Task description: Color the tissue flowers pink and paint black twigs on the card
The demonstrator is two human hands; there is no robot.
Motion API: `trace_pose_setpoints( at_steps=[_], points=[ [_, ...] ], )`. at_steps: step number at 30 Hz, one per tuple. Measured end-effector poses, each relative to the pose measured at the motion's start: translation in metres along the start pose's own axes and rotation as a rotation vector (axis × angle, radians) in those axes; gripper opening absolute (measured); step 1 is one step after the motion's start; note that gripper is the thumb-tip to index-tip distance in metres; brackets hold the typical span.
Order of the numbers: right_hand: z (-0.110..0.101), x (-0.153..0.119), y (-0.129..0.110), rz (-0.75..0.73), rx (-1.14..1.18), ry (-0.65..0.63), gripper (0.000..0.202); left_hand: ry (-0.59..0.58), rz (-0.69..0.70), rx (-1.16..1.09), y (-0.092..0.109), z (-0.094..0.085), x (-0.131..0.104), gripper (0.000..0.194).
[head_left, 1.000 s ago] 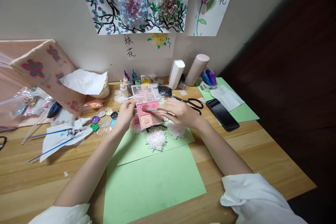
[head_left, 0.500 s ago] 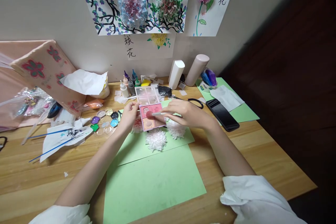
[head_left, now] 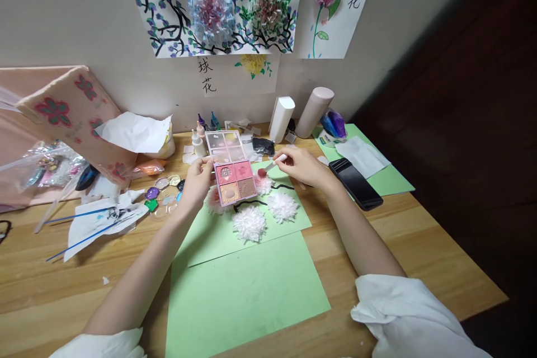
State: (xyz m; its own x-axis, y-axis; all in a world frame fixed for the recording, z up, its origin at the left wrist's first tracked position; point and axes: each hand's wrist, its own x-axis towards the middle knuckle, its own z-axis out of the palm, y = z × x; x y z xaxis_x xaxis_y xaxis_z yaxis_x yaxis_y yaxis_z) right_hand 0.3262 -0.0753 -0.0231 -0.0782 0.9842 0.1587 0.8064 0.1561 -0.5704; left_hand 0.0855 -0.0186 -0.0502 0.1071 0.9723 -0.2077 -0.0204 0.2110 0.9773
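Observation:
My left hand (head_left: 198,183) grips an opened four-pan powder palette (head_left: 235,180) by its left edge, its clear lid raised. Between the closed fingers of my right hand (head_left: 298,166) is a brush (head_left: 274,164) with a white handle. Its pink bristles are at a pink-tinted paper flower (head_left: 264,183) just right of the palette. Two white fluffy flowers (head_left: 249,224) lie in front on a green sheet (head_left: 210,246), and another pink-tinted flower (head_left: 216,200) is partly behind the palette. Black curved lines run between the flowers.
A second green sheet (head_left: 247,296) lies nearer me. Paint pots (head_left: 151,193), blue sticks (head_left: 84,214) on stained tissue and small bottles (head_left: 198,144) are to the left and back. A black phone (head_left: 356,183) lies right, with two upright containers (head_left: 282,119) behind. Flower pictures hang on the wall.
My left hand has moved the palette slightly left. The brush has left the palette pan and moved right to the back flower, which is now uncovered.

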Motion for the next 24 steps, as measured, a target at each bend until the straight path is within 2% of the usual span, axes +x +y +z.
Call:
trace_pose_setpoints(
  at_steps=[2,5,8,14,16,20,22,24],
  points=[
    [0.002,0.001,0.0,-0.018,0.019,0.006,0.016,0.005,0.009,0.004,0.001,-0.001,0.001,0.015],
    [0.004,0.001,0.002,-0.051,0.008,-0.055,0.014,0.017,0.019,0.004,0.002,-0.003,0.002,0.017],
    [0.002,-0.001,0.002,-0.076,-0.025,-0.023,0.013,0.024,0.025,0.001,0.002,-0.004,0.003,0.019],
    [-0.004,-0.008,-0.01,-0.103,-0.069,-0.064,0.013,0.017,0.012,-0.009,-0.002,-0.002,0.004,0.016],
    [-0.007,-0.01,-0.018,-0.144,-0.076,-0.002,0.013,0.013,0.003,-0.011,-0.004,-0.001,0.004,0.014],
    [-0.011,-0.016,-0.033,-0.266,-0.017,0.216,0.018,0.012,0.002,-0.014,-0.005,0.0,0.004,0.011],
    [-0.01,-0.017,-0.037,-0.357,-0.003,0.226,0.02,0.012,0.002,-0.016,-0.005,0.0,0.004,0.011],
    [-0.005,-0.017,-0.038,-0.447,-0.024,0.169,0.023,0.01,0.002,-0.017,-0.005,0.001,0.004,0.011]
  ],
)
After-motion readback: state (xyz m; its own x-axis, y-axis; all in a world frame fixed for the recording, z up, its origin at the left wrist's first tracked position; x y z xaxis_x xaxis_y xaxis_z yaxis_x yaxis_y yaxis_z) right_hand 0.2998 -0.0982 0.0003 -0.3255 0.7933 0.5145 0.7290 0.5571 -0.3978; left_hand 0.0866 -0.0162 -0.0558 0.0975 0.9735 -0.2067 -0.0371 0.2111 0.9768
